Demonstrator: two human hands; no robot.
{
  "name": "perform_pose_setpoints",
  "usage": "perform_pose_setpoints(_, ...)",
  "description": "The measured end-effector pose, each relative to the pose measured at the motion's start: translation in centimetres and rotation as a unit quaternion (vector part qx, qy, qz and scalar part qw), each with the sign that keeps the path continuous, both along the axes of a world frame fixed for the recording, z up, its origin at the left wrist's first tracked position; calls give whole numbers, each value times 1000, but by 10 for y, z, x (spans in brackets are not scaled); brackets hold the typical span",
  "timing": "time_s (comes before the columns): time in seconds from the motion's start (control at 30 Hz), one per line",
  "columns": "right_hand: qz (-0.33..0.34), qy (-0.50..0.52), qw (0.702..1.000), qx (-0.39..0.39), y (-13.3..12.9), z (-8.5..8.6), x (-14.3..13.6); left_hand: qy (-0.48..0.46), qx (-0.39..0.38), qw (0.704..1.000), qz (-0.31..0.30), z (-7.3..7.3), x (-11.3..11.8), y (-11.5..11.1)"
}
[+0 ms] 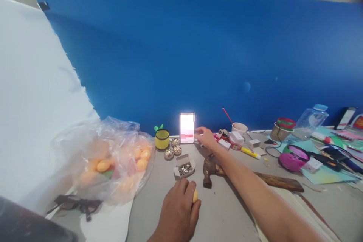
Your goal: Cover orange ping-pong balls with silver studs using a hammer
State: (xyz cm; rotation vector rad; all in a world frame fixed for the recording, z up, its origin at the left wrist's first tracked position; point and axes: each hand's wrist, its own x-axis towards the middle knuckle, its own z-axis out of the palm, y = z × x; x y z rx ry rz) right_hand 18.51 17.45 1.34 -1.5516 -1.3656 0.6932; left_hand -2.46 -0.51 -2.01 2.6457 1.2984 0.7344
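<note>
My left hand [180,208] is closed around a small yellow-orange ball [195,196], mostly hidden by the fingers, low over the grey table. Farther forward, my right hand [206,138] reaches with fingers stretched to the right edge of a phone [187,128] that stands upright, its screen lit. Whether the fingertips touch it I cannot tell. Just beyond my left hand is an open small box [185,169] filled with shiny metal pieces. A claw hammer [209,172] lies under my right forearm, its wooden handle pointing right.
A clear plastic bag [124,151] of orange balls lies left, with dark glasses [76,203] before it. Patterned balls [169,154] sit beside a yellow mesh container [162,140]. At right are a paper cup [239,127], yellow marker [250,153], pink container [292,159] and plastic bottle [313,121].
</note>
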Motion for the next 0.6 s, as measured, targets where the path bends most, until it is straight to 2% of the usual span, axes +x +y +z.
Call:
perform_pose_setpoints(0.2,-21,29,999,17,-4,17,-2,-15,9,1000,7,-9,1,2)
perform_pose_setpoints(0.47,7,21,1000,-8,16,61,6,-7,4,1000,10,-23,1,8)
perform_pose_setpoints(0.6,20,22,999,-12,19,59,5,6,22,1000,17,-35,0,12)
